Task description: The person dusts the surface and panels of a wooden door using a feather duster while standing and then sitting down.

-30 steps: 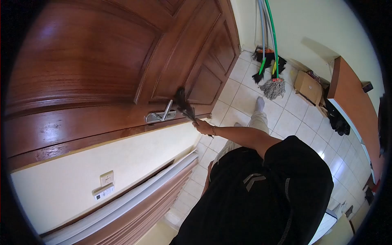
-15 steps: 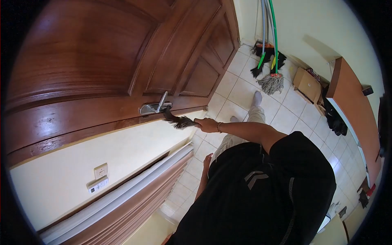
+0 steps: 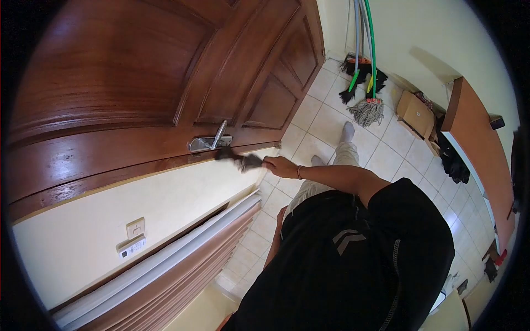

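Note:
My right hand (image 3: 280, 166) is closed around the near end of a small feather duster (image 3: 249, 162), dark with a greyish part near my fingers. Motion smears its feathers. Their dark tip overlaps the door frame edge just below the lever handle (image 3: 219, 134); whether it touches cannot be told. The handle sits on a shiny metal plate on the brown panelled wooden door (image 3: 243, 105). Beside my hip hangs my left hand (image 3: 280, 215), partly hidden by my shirt, with its fingers unclear.
Brooms and a string mop (image 3: 367, 112) lean in the corner. A cardboard box (image 3: 415, 114) stands by the wall, near an orange-brown panel (image 3: 481, 143). On the left wall are a light switch (image 3: 136, 228) and a white remote (image 3: 132, 247), above pink and white curtain folds (image 3: 182, 265).
The feather duster has swung slightly left and up and is now blurred. My right hand has shifted a little upward. My left hand is slightly lower.

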Motion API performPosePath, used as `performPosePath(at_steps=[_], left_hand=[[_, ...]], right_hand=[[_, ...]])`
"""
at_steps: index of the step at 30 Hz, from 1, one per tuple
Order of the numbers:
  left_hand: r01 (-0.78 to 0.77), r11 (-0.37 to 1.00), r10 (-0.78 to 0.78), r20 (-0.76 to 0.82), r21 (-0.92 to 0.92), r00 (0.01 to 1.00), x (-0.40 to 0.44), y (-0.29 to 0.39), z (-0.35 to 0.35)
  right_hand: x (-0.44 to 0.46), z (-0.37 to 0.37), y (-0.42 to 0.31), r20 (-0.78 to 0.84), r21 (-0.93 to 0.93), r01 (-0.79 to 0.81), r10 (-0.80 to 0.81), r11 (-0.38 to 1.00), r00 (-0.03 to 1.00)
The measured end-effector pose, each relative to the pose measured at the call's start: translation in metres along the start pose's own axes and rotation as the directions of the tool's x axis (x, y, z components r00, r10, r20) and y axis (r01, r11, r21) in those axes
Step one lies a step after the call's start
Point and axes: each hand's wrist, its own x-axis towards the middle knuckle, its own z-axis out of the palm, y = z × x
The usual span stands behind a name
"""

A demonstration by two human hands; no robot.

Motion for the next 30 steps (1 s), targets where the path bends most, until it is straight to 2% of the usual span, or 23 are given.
performPosePath(at_steps=[3, 4, 5, 7, 9, 10, 13, 14, 18, 21, 22, 24, 25, 27, 29, 30], left_hand=[[-0.002, 1.000, 0.002, 0.003, -0.010, 1.000, 0.002, 0.000, 0.002], [0.001, 1.000, -0.001, -0.001, -0.016, 1.000, 0.002, -0.001, 0.002], [0.003, 1.000, -0.003, -0.002, -0.023, 1.000, 0.002, -0.001, 0.003], [0.005, 0.999, -0.005, -0.002, -0.035, 1.000, 0.003, -0.003, 0.003], [0.001, 0.999, -0.001, -0.009, -0.050, 1.000, 0.004, -0.004, 0.002], [-0.001, 0.998, 0.000, -0.015, -0.063, 1.000, 0.005, -0.005, 0.003], [-0.010, 0.994, 0.008, -0.027, -0.107, 1.000, 0.014, -0.005, 0.003], [-0.012, 0.993, 0.009, -0.026, -0.119, 1.000, 0.018, -0.005, 0.002], [-0.015, 0.961, 0.013, -0.008, -0.276, 1.000, 0.032, 0.015, 0.000], [0.029, 0.966, -0.039, -0.034, -0.256, 0.999, 0.028, 0.019, -0.007], [0.036, 0.971, -0.043, -0.026, -0.235, 0.999, 0.031, 0.019, -0.005], [0.048, 0.980, -0.051, -0.008, -0.191, 0.999, 0.035, 0.021, -0.002], [0.040, 0.966, -0.049, -0.032, -0.257, 0.998, 0.035, 0.023, 0.002], [0.020, 0.923, -0.055, -0.080, -0.385, 0.995, 0.027, 0.029, 0.011], [0.031, 0.892, -0.081, -0.092, -0.450, 0.992, 0.021, 0.032, 0.015], [0.038, 0.893, -0.089, -0.093, -0.448, 0.992, 0.018, 0.031, 0.016]], right_hand=[[-0.005, 0.002, -0.007, -0.241, 0.189, -0.182, 0.225, 0.965, 0.944], [-0.007, 0.000, -0.007, -0.208, 0.138, -0.109, 0.137, 0.984, 0.969], [-0.005, -0.004, -0.005, -0.031, 0.061, -0.023, 0.025, 0.998, 0.999], [-0.008, -0.011, -0.013, 0.129, 0.010, 0.075, -0.075, 0.997, 0.989], [-0.003, -0.002, -0.019, -0.152, 0.093, -0.018, 0.032, 0.995, 0.988], [-0.001, 0.001, -0.019, -0.245, 0.168, -0.115, 0.155, 0.979, 0.957], [-0.002, -0.010, -0.029, -0.061, 0.083, 0.067, -0.062, 0.994, 0.996], [-0.005, -0.018, -0.036, 0.095, 0.014, 0.088, -0.089, 0.996, 0.992], [0.000, -0.004, -0.046, -0.211, 0.231, -0.051, 0.101, 0.972, 0.972], [-0.002, -0.014, -0.061, 0.095, 0.047, 0.117, -0.121, 0.992, 0.988], [-0.001, -0.010, -0.062, 0.072, 0.100, 0.159, -0.167, 0.982, 0.983], [-0.002, 0.001, -0.067, -0.077, 0.223, -0.018, 0.036, 0.975, 0.996], [-0.001, 0.002, -0.070, -0.142, 0.288, -0.095, 0.141, 0.953, 0.980], [-0.002, -0.002, -0.073, 0.001, 0.143, 0.030, -0.030, 0.989, 1.000], [-0.010, -0.009, -0.088, 0.128, 0.096, 0.092, -0.104, 0.991, 0.986], [-0.014, -0.004, -0.089, 0.020, 0.159, 0.140, -0.145, 0.977, 0.989]])
